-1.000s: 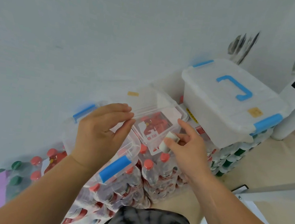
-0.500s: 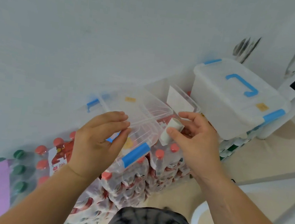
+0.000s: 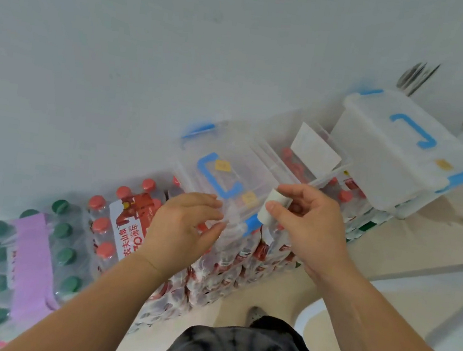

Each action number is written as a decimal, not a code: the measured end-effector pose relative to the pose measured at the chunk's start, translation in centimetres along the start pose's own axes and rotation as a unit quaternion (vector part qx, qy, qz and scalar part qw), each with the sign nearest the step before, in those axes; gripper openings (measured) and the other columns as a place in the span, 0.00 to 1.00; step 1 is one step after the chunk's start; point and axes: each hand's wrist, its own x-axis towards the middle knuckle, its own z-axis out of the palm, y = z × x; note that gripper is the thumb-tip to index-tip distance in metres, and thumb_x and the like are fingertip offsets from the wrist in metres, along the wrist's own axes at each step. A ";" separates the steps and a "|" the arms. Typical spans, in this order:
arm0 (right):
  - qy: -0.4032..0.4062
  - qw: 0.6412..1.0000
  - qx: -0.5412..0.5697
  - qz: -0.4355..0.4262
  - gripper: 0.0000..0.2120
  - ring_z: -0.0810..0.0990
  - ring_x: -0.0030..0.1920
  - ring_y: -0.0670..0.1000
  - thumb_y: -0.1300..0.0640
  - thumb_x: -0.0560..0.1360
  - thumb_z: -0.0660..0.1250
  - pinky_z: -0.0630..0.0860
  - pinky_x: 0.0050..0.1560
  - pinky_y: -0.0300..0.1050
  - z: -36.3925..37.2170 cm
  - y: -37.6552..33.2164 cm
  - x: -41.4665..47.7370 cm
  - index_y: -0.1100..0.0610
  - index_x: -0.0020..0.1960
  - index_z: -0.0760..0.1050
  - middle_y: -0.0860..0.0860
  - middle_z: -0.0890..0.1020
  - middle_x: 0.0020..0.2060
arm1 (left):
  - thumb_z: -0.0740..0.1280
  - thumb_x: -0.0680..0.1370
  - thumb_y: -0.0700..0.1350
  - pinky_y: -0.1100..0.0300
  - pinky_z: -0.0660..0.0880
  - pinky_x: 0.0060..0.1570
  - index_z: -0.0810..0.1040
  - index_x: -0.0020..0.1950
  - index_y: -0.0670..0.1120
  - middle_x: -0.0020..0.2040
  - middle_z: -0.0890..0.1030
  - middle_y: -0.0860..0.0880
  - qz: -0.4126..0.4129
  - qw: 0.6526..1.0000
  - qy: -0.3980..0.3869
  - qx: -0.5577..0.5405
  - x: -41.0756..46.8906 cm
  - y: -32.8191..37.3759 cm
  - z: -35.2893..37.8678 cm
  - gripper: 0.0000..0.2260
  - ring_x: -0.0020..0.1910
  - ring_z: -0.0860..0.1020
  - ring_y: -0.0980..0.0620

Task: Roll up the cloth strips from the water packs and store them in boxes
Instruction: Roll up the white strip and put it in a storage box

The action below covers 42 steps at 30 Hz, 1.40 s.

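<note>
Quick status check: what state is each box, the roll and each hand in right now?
Clear box: lid on, held at its front edge.
Middle bin: open, no lid.
Big white box: lid shut.
White roll: rolled up, held outside the boxes.
Left hand: gripping clear box.
Right hand: pinching roll.

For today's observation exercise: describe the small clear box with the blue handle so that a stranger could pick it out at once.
Start at the row of water packs along the wall. On the red-capped packs, just beyond the left hand, sits the small clear box. Unlike the big milky box to its right, it is see-through, and its lid carries yellow stickers.
</note>
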 end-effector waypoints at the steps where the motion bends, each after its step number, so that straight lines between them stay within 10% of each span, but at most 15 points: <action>1: 0.005 1.000 -0.004 0.001 0.12 0.86 0.46 0.47 0.60 0.72 0.78 0.85 0.48 0.50 0.0 0.0 0.0 0.48 0.51 0.83 0.48 0.87 0.45 | 0.75 0.71 0.46 0.57 0.81 0.53 0.87 0.44 0.44 0.47 0.87 0.49 0.003 1.000 -0.003 -0.001 0.2 -0.1 -0.1 0.06 0.50 0.84 0.53; 7: 0.023 0.999 -0.021 -0.014 0.12 0.80 0.34 0.38 0.61 0.71 0.78 0.77 0.35 0.33 -0.9 -1.3 1.7 0.47 0.49 0.85 0.43 0.83 0.36 | 0.73 0.72 0.54 0.44 0.78 0.51 0.87 0.43 0.50 0.43 0.86 0.55 -0.035 0.999 -0.029 0.012 2.1 -0.2 -0.7 0.09 0.49 0.83 0.53; 16: 0.038 0.998 -0.044 -0.038 0.20 0.83 0.40 0.41 0.61 0.67 0.81 0.82 0.42 0.37 -4.0 -2.8 10.2 0.50 0.56 0.79 0.47 0.84 0.46 | 0.73 0.72 0.56 0.64 0.75 0.47 0.85 0.48 0.51 0.44 0.85 0.57 -0.064 0.997 -0.041 0.010 9.9 1.9 0.7 0.11 0.44 0.77 0.61; 28: -0.087 0.967 -0.237 -0.009 0.21 0.76 0.33 0.46 0.52 0.63 0.82 0.67 0.26 0.34 -3.5 0.0 23.0 0.52 0.40 0.69 0.49 0.81 0.36 | 0.65 0.66 0.74 0.45 0.52 0.77 0.75 0.69 0.49 0.71 0.73 0.49 -0.230 0.917 -0.229 0.231 19.1 2.4 8.1 0.40 0.77 0.62 0.46; 42: -0.251 0.892 -0.371 0.065 0.10 0.86 0.43 0.57 0.52 0.69 0.79 0.83 0.48 0.51 2.1 3.9 28.1 0.58 0.44 0.84 0.55 0.87 0.41 | 0.63 0.62 0.78 0.39 0.43 0.77 0.62 0.78 0.52 0.80 0.59 0.55 -0.270 0.898 -0.269 0.221 19.6 0.8 8.8 0.50 0.80 0.47 0.53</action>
